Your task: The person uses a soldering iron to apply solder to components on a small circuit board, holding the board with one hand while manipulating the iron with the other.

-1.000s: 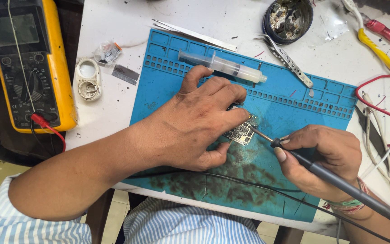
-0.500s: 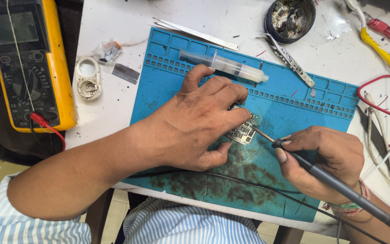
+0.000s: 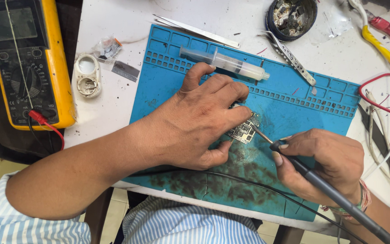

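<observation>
Unchanged since the earlier frame: both hands keep their places. Left hand (image 3: 204,119): fingers pressed down, pinning small circuit board (image 3: 244,131) on blue mat (image 3: 303,104), centre of white surface (image 3: 123,95). Right hand (image 3: 326,165): fingers closed around soldering iron (image 3: 312,178), tip touching board's right edge. Far side: syringe (image 3: 224,63), tweezers (image 3: 195,30), round tin (image 3: 292,16). Left: yellow multimeter (image 3: 28,63).

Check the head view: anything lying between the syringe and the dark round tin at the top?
Yes. Metal tweezers lie slanted on the mat's top edge, between the syringe and the tin, in the head view.
</observation>
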